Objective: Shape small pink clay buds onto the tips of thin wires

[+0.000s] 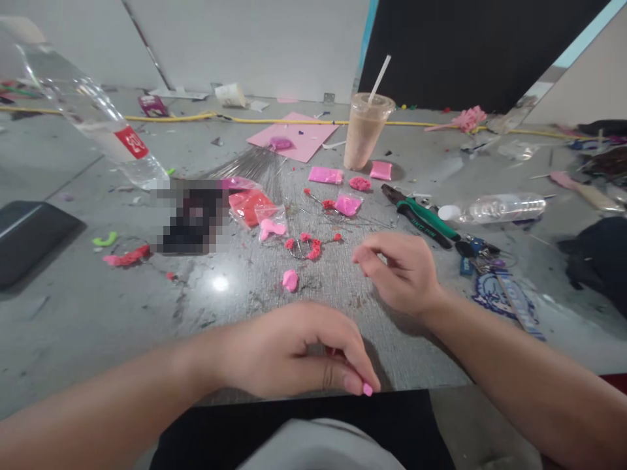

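Between thumb and forefinger of my left hand (304, 349) is a small piece of pink clay (367, 390), held at the table's front edge. My right hand (402, 269) hovers or rests above the tabletop, fingers curled and pinched; whatever they may hold is too small to tell. Ahead of my left hand sits a loose pink clay lump (290, 281). Just beyond it are red clay pieces on bent wire (306, 247). Clear bags of red clay (251, 207) and pink clay (272, 228) lie farther back, near a magenta packet (349, 204).
Green-handled pliers (424, 219) lie beyond my right hand, with a keychain (504, 294) and a lying plastic bottle (504, 209) to their right. A drink cup (365, 134) stands at the back. A tall water bottle (98, 111) is at left. Thin wires (255, 163) fan out behind the bags.
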`<state>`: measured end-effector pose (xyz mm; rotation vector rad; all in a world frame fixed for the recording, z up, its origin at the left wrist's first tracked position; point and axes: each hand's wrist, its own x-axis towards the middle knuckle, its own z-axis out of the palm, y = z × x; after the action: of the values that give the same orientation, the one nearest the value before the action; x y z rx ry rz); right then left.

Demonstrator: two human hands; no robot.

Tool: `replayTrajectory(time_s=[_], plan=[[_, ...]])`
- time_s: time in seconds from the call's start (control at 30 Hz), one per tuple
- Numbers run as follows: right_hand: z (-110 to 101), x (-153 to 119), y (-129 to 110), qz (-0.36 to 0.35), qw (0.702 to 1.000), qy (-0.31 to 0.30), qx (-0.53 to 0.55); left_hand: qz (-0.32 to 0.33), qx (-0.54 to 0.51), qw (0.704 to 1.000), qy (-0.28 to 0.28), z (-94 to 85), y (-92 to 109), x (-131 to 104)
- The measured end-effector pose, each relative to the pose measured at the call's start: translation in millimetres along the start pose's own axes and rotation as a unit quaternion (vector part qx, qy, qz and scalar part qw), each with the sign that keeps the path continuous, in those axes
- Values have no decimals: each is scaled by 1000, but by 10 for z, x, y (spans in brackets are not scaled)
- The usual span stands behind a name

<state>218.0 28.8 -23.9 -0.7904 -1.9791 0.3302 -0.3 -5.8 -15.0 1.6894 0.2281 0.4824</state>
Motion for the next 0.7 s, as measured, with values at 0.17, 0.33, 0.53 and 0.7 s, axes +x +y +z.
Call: replayTrajectory(time_s=[0.17, 0.33, 0.53, 0.7], plan=[[107, 32, 38, 39, 997, -4, -69, -36, 7, 999, -40, -6, -33, -8], [230, 111, -123, 77, 968, -217, -97, -84, -45, 992, -85, -10, -43, -28], [570, 172, -290, 141, 933, -302, -137, -116, -115, 976, -146, 22, -153, -38], [741, 90, -223, 144, 946, -264, -118, -103, -185, 968, -137, -36, -62, -39]])
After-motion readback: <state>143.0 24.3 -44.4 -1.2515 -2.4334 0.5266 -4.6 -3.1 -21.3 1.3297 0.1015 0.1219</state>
